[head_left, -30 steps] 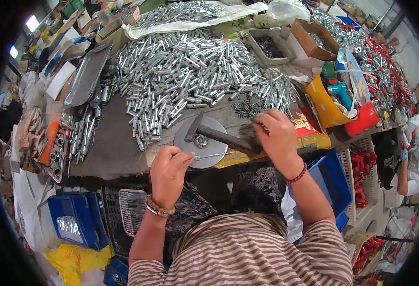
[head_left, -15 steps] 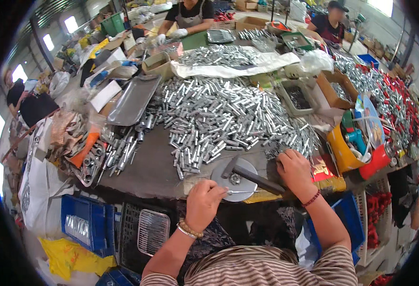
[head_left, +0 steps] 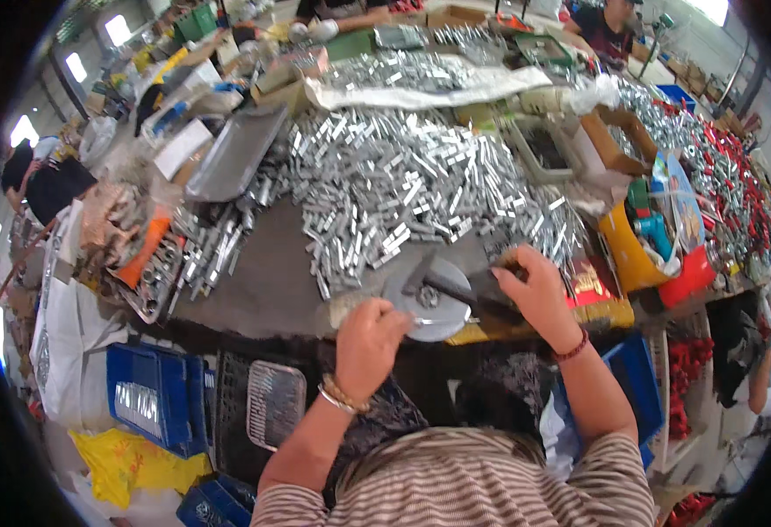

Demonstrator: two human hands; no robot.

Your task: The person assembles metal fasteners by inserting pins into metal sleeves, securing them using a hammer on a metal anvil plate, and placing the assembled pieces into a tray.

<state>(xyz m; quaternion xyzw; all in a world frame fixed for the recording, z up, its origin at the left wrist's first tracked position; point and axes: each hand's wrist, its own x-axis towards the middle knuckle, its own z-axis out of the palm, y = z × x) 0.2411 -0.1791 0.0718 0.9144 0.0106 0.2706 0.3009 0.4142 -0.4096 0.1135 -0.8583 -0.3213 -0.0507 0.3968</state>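
Note:
My left hand (head_left: 370,344) pinches a thin metal rod (head_left: 440,321) that lies across the near edge of a round grey metal disc (head_left: 396,288). A small ring-shaped metal part (head_left: 428,298) sits on the disc. The hammer (head_left: 452,289) rests with its head over the disc and its dark handle slanting toward my right side. Just beyond the handle's end, my right hand (head_left: 539,294) has curled fingers and its thumb drawn near them. Whatever lies between those fingertips is hidden. A large heap of silvery metal tubes (head_left: 403,189) spreads behind the disc.
Grey trays and a container of dark small parts (head_left: 539,151) border the heap. A yellow bucket (head_left: 630,250) with tools stands at the right, and a plastic bag holds loose sockets and rods at the left. Blue bins (head_left: 159,400) sit below the table. Co-workers are across the table.
The view has shifted slightly. My right hand has drawn its fingers in closer over the small parts beside the hammer handle. My left hand keeps the rod at the disc.

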